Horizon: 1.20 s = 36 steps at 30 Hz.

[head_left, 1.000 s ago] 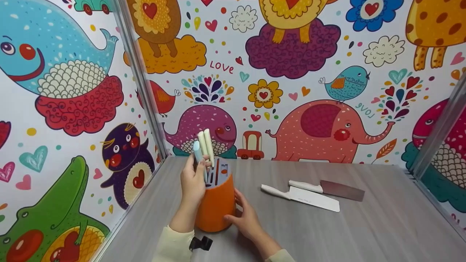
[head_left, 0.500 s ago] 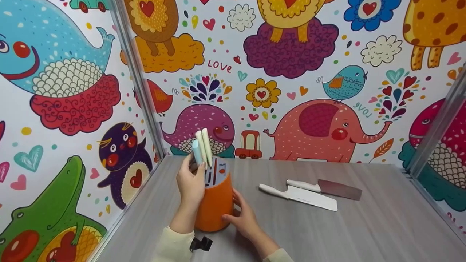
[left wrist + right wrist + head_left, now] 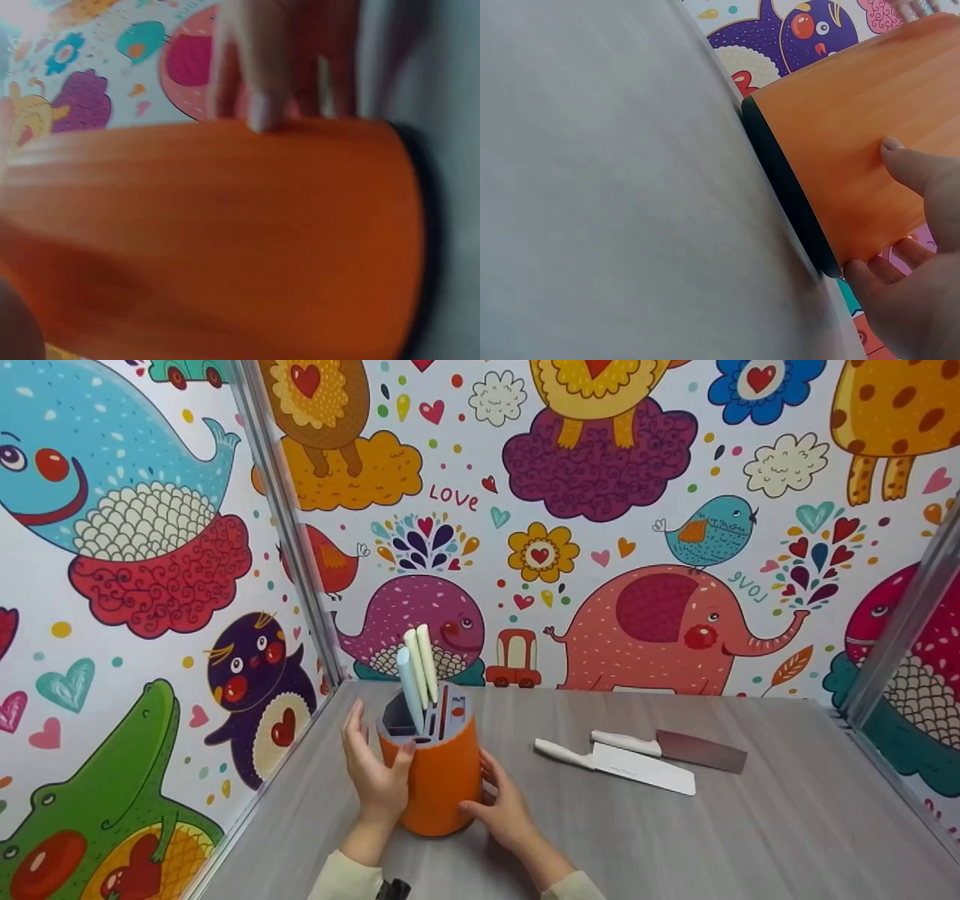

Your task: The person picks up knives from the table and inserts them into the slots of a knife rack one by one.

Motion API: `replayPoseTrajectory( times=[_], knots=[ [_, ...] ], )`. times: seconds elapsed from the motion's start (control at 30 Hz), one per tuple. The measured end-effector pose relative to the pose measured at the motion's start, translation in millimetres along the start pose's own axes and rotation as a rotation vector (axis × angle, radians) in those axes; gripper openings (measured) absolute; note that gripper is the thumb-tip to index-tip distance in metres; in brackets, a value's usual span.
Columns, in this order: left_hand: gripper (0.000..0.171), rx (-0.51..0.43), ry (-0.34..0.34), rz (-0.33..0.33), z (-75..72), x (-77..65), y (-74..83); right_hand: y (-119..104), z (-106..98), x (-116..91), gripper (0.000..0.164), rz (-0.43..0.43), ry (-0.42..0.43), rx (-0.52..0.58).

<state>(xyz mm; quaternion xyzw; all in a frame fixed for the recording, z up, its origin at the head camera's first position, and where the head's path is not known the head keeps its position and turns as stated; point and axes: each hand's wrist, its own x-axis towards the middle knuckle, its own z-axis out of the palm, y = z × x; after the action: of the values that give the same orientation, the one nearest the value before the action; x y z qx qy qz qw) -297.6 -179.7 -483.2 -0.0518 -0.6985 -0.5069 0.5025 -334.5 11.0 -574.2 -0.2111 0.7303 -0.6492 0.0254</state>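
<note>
An orange knife block (image 3: 442,791) with a slotted grey top stands upright on the table. Out of its top stick two cream-handled knives (image 3: 427,664) and a light blue handle (image 3: 408,679), tilted slightly left. My left hand (image 3: 376,780) is beside the block's upper left, fingers extended and off the handles, thumb by the rim. On the lower right side, my right hand (image 3: 514,814) holds the block between thumb and fingers. The right wrist view shows that right hand (image 3: 922,255) against the orange wall (image 3: 847,142) above its dark base.
To the right on the grey table (image 3: 675,847) lie a white-bladed cleaver (image 3: 641,769) and a darker-bladed cleaver (image 3: 701,750), close together with handles pointing left. Patterned wall panels (image 3: 637,622) stand behind and at both sides.
My left hand has let go of the light blue handle and moved left and down; the handle now stands in the block by itself. My right hand stays on the block.
</note>
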Motion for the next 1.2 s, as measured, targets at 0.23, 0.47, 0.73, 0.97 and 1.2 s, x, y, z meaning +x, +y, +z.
replayPoseTrajectory(
  times=[0.23, 0.47, 0.73, 0.97, 1.2],
  knots=[
    [0.105, -0.079, -0.176, -0.166, -1.3, -16.9, -27.9, 3.7, -7.0, 0.4, 0.088, 0.019, 0.011, -0.008],
    [0.123, -0.019, -0.305, -0.271, 3.1, -38.8, -51.2, 9.9, -8.4, -2.8, 0.089, 0.07, 0.027, -0.001],
    [0.124, -0.006, -0.324, -0.405, 0.1, -41.0, -58.5, 9.4, -3.2, -4.5, 0.086, 0.102, 0.02, 0.014],
    [0.126, -0.031, -0.318, -0.425, 3.1, -39.0, -57.6, 6.8, -7.0, -3.9, 0.083, 0.081, 0.027, -0.009],
    [0.125, -0.032, -0.314, -0.428, 2.0, -31.4, -53.1, 7.5, -15.1, 3.5, 0.08, 0.042, -0.001, 0.006]
  ],
)
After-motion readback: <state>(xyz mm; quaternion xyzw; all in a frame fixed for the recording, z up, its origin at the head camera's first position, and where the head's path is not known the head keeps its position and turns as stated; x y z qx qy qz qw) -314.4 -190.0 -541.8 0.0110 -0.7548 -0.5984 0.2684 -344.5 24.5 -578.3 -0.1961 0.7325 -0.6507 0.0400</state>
